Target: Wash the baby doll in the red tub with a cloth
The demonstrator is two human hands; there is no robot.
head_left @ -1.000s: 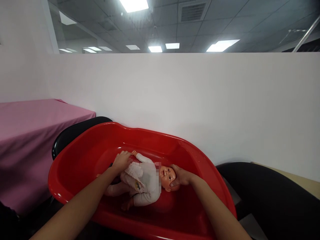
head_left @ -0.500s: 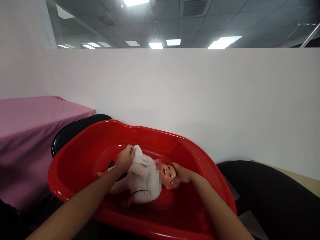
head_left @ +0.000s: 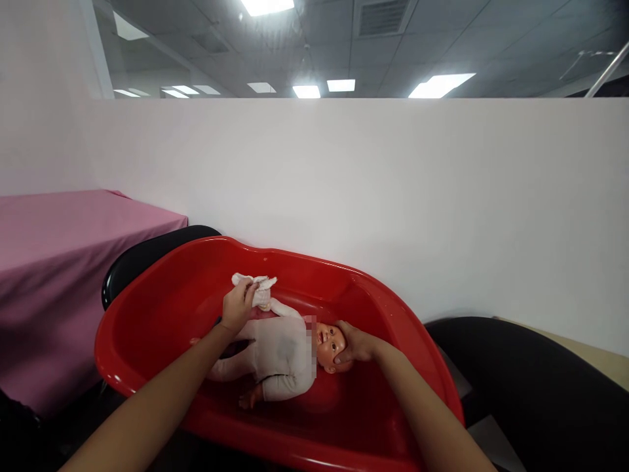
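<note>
And here, in the left hand, a white cloth is pinched, the fingers drawn nearly together on it; its edges are spread out to both sides of the fingertips, and a fold is let hang below. Just beside that grip, the far sleeve of the doll is seen; whether it is touched by the cloth cannot be told. Over to the right hand: thumb and fingers are parted widely, and the doll's head is cupped between them at the crown. The doll is laid on its back between both grips, and all is ringed by the red tub.
</note>
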